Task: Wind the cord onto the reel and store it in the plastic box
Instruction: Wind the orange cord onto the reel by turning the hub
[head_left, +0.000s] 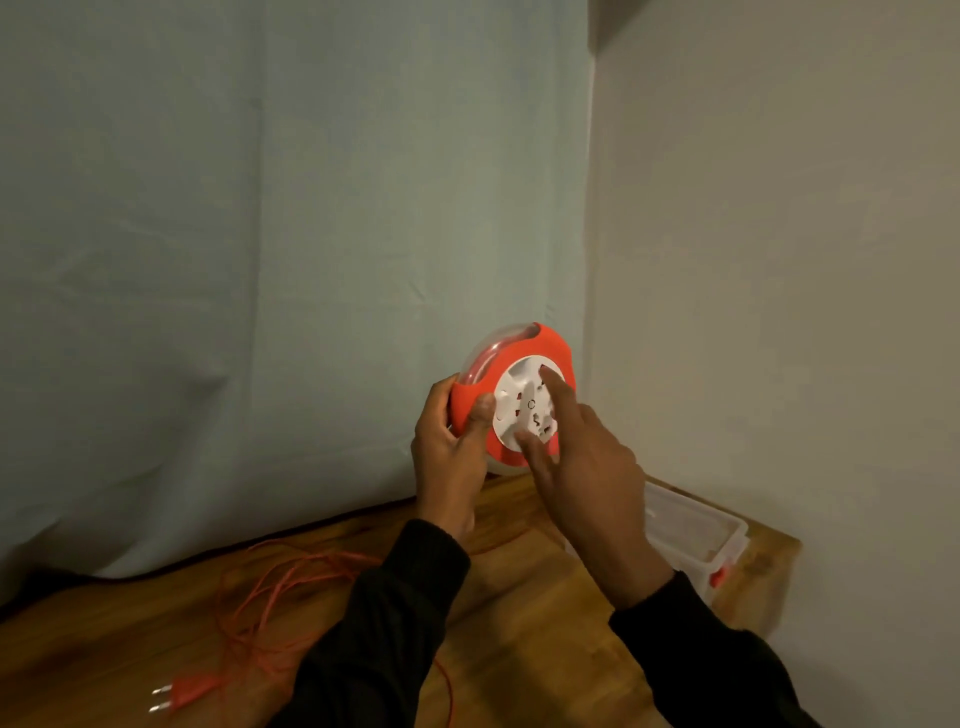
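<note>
- Reel (511, 395) held up above the table's far edge (322, 525), left hand (451, 452) gripping its orange rim.
- Right hand (582, 457) spread, fingertips on the white hub.
- Cord (291, 587) lies loose below-left, plug (182, 693) near the front edge; plastic box (696, 530) at the right corner.

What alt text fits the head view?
The left hand grips an orange reel above a wooden table while the right hand touches its white hub. Loose orange cord and its plug lie on the table; a plastic box sits right.
</note>
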